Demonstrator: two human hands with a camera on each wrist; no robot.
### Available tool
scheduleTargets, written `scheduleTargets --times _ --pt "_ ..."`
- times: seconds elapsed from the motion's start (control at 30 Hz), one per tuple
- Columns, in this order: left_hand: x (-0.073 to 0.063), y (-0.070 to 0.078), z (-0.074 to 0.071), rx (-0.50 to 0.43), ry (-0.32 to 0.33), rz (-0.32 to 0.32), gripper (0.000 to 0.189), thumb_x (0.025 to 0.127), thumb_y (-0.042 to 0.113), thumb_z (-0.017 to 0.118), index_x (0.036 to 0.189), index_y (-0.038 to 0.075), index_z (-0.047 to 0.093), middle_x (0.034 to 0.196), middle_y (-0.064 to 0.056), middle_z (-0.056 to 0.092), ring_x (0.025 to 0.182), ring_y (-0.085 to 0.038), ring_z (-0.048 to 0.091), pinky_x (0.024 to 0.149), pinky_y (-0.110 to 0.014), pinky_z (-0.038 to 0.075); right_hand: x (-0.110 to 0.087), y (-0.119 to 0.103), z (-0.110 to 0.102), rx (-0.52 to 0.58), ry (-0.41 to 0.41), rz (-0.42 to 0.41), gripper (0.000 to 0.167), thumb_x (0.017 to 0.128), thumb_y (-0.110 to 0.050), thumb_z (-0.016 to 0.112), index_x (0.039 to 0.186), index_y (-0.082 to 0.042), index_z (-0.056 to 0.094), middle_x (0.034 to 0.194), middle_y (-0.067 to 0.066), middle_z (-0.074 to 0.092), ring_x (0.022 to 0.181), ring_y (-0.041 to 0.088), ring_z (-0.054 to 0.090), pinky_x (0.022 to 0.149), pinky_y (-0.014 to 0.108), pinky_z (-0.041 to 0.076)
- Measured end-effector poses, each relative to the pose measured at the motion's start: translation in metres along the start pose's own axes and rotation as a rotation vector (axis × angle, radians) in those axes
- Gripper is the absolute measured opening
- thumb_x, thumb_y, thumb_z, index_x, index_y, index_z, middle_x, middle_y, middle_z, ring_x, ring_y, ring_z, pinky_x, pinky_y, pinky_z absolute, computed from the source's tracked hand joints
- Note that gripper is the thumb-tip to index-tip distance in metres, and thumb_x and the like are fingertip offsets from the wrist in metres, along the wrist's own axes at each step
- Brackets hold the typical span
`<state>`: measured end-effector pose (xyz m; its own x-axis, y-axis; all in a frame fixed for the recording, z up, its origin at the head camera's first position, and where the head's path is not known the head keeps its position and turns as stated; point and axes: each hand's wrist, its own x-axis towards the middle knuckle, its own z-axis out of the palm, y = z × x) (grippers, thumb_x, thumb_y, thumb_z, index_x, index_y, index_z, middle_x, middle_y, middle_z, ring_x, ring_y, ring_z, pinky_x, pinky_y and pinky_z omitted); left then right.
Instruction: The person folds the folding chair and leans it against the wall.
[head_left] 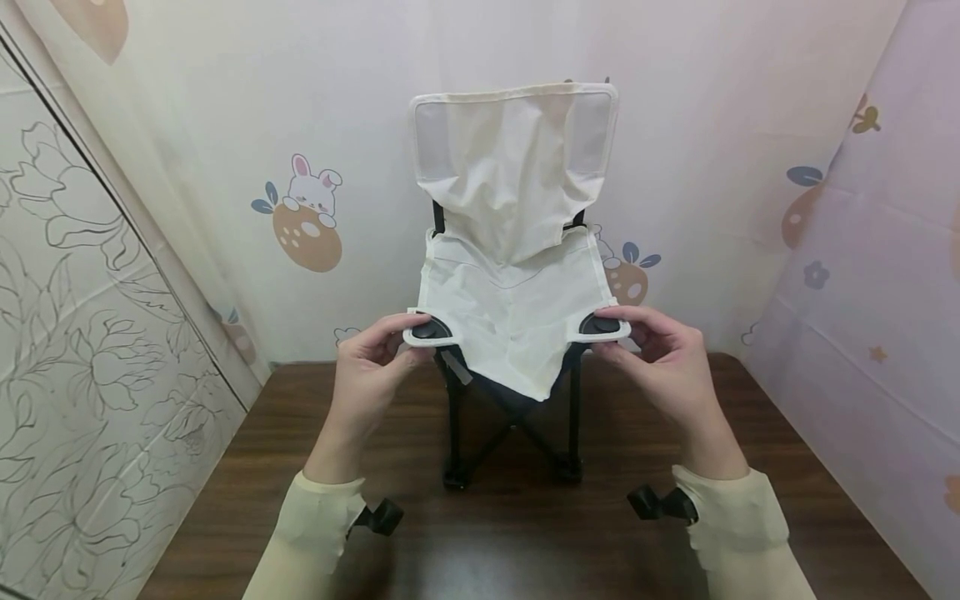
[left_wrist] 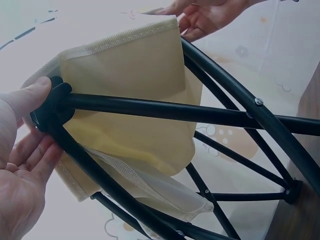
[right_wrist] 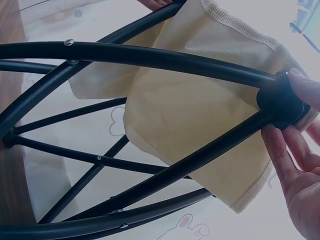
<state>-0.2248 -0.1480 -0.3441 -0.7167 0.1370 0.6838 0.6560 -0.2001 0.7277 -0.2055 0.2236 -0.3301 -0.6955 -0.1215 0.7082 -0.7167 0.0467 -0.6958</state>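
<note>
A small folding chair (head_left: 517, 292) with a white fabric seat and backrest stands unfolded on the wooden table. Its black frame legs (head_left: 513, 427) cross beneath the seat. My left hand (head_left: 367, 358) pinches the front left corner of the seat, thumb below and fingers on top around the black plastic joint (left_wrist: 52, 105). On the other side my right hand (head_left: 663, 346) pinches the front right corner the same way, around its black joint (right_wrist: 282, 102). From the wrist views the fabric's underside (left_wrist: 125, 75) hangs between the tubes.
The dark wooden table (head_left: 495, 542) spreads under the chair. Behind it hangs a pale curtain (head_left: 187, 100) printed with rabbits and fruit. A floral panel (head_left: 82, 333) stands at left, and another printed curtain (head_left: 885, 333) at right. Each sleeve carries a small black wrist device (head_left: 384, 517).
</note>
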Motion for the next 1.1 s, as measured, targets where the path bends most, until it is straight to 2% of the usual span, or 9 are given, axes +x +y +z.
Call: scheduleTargets --times 0.5,0.77,1.1 --pt "0.0023 0.001 0.0042 -0.026 0.002 0.003 0.039 0.09 -0.021 0.075 0.128 -0.014 0.07 0.125 -0.017 0.073 0.112 -0.024 0.074 0.087 -0.03 0.065 0.0 -0.0006 0.002 -0.015 0.013 0.004 0.04 0.089 0.02 0.078 0.128 0.012 0.072 0.119 0.006 0.078 0.103 0.017 0.075 0.09 0.022 0.062" --pt "0.0021 0.001 0.0066 -0.012 0.011 0.004 0.037 0.092 -0.018 0.076 0.128 -0.012 0.071 0.124 -0.018 0.073 0.108 -0.023 0.074 0.085 -0.029 0.064 0.0007 0.0009 0.0033 0.0 0.013 -0.009 0.043 0.086 0.024 0.078 0.127 0.013 0.071 0.118 0.008 0.078 0.103 0.018 0.075 0.091 0.024 0.062" --pt "0.0037 0.0006 0.0088 -0.015 -0.003 0.02 0.036 0.093 -0.015 0.078 0.129 -0.013 0.07 0.125 -0.017 0.074 0.109 -0.023 0.074 0.085 -0.031 0.065 0.0019 -0.0003 0.0048 0.018 0.015 -0.02 0.044 0.084 0.024 0.079 0.127 0.014 0.071 0.118 0.01 0.077 0.102 0.019 0.074 0.091 0.025 0.063"
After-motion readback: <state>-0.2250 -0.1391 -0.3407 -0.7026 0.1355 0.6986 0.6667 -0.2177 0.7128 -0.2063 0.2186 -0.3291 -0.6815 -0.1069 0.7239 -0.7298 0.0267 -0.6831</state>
